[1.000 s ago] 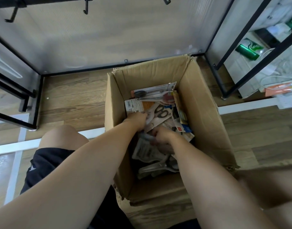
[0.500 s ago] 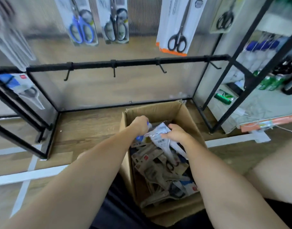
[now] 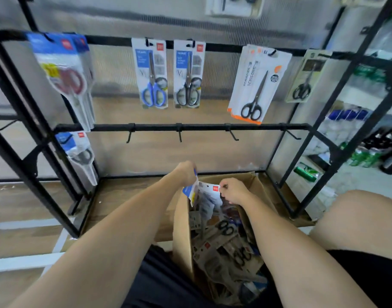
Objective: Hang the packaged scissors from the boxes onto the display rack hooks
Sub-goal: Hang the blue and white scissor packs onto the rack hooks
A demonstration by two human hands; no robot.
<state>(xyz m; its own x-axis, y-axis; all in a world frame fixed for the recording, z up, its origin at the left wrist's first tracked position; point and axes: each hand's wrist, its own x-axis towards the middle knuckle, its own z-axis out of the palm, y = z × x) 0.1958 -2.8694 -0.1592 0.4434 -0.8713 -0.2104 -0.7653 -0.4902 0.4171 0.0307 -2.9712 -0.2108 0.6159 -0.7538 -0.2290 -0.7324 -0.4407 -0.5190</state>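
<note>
We hold a packaged pair of scissors (image 3: 204, 196) just above the cardboard box (image 3: 183, 238), our left hand (image 3: 186, 172) pinching its blue top corner, our right hand (image 3: 231, 190) pinching the opposite corner. The card looks light but bendy, likely top-heavy. We judge the grip best kept near the hang hole, below the rack's empty hooks (image 3: 179, 134).

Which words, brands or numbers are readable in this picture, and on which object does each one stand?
"SCISSORS": printed sideways on the white and orange pack on the upper rail; the nearest reading, as the print is blurred.
Blue-handled scissors pack: blue label and red logo square, too blurred.
Grey-handled scissors pack: the same, unreadable.
Pack held in both hands: red logo, small print, unreadable.
</note>
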